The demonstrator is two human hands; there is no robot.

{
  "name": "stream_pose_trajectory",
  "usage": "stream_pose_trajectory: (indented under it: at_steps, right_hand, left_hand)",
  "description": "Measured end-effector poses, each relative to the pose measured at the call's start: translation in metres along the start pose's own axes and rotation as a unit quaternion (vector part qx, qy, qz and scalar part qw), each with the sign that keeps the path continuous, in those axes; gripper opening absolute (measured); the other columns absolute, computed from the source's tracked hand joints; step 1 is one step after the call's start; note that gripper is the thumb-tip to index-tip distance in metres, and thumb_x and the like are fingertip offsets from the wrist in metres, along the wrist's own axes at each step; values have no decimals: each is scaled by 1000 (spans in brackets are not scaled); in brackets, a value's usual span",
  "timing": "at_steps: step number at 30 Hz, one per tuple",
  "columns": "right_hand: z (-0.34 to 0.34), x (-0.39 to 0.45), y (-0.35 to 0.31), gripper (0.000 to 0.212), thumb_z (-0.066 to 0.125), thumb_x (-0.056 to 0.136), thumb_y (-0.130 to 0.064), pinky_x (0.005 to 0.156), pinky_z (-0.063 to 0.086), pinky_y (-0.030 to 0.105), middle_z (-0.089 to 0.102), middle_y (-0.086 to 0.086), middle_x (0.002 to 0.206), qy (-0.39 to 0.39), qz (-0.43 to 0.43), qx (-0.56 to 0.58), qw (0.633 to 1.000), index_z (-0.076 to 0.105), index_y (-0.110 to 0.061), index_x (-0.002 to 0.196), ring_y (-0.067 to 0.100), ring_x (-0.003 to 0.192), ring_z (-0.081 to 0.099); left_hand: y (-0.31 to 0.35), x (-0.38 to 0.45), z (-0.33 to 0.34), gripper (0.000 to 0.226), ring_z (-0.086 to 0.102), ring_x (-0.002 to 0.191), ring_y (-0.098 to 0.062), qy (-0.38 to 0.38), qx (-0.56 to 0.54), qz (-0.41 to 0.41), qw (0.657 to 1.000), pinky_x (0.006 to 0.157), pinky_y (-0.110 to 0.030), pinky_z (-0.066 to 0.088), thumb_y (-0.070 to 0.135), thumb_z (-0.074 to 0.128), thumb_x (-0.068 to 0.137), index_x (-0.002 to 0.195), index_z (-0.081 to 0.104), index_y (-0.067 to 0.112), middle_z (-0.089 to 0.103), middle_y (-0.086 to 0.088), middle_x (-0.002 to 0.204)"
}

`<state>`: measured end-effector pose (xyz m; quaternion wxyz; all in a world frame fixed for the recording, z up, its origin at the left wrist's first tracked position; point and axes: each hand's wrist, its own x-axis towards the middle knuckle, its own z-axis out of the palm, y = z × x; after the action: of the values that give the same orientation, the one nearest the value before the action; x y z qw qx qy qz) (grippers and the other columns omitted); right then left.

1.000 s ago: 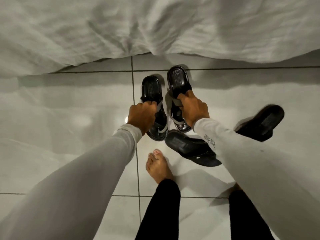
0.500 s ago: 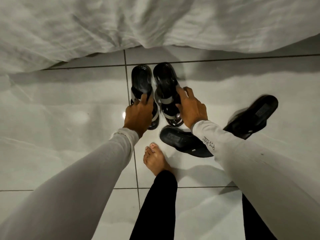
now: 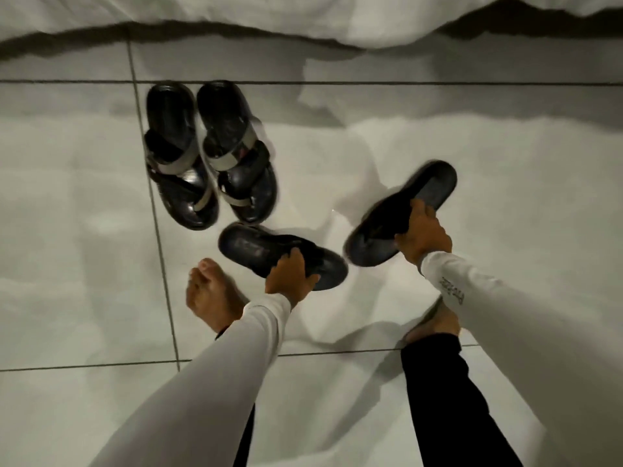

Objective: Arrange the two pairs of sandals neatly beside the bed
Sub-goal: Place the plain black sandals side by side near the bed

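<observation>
Two black sandals with grey straps stand side by side on the tiles near the bed, the left one and the right one, nobody touching them. A plain black sandal lies crosswise in front of them, and my left hand grips its strap end. Further right, my right hand is closed on the other plain black sandal, which is angled with one end raised toward the upper right.
The white bed sheet hangs along the top edge, casting a shadow on the glossy white floor tiles. My bare left foot stands just left of the crosswise sandal; my right foot is under my right forearm.
Both hands let go of the grey-strapped pair, now set side by side, and moved back and right. Each hand now grips one plain black sandal. The view tilted down.
</observation>
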<state>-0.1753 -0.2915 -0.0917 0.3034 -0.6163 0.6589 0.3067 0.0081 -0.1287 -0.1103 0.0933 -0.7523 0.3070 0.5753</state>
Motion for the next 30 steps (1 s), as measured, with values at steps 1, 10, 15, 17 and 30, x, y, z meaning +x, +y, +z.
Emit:
stream_pose_trajectory:
  at_steps: [1,10,15,17,30]
  right_hand:
    - [1,6,7,66,71,86,-20,99,49,51,50,19,142,-34,-14,15,999,38,-13,143,45,119,58]
    - [-12,-24,53,50,72,82,-51,83,57,46,64,15,121,-49,-101,-17,994,64,-12,112,40,101,66]
    - [-54,-20,104,47,73,82,-43,82,54,43,52,11,128,-24,-152,-125,980,60,-18,120,39,98,61]
    - [-73,-8,121,45,72,84,-41,83,53,42,51,10,127,-20,-161,-138,977,60,-19,121,37,98,60]
    - [-138,107,177,38,71,87,-22,85,52,44,47,17,131,2,-190,-130,973,59,-13,122,43,102,59]
  left_hand:
    - [6,4,12,69,54,123,-45,-5,-38,-27,999,104,-51,46,37,68,89,142,36,7,53,-24,136]
    - [46,-55,47,45,65,101,-38,71,51,-20,996,85,-47,55,54,47,96,116,55,14,64,-13,118]
    - [107,-70,39,39,65,104,-36,79,131,54,987,84,-49,57,42,52,97,127,49,17,56,-10,127]
    - [140,-60,36,41,65,105,-38,95,141,77,982,84,-49,58,39,54,97,131,47,16,55,-11,129]
    - [309,40,50,37,62,110,-43,141,237,205,939,79,-51,57,25,50,99,134,48,13,52,-16,131]
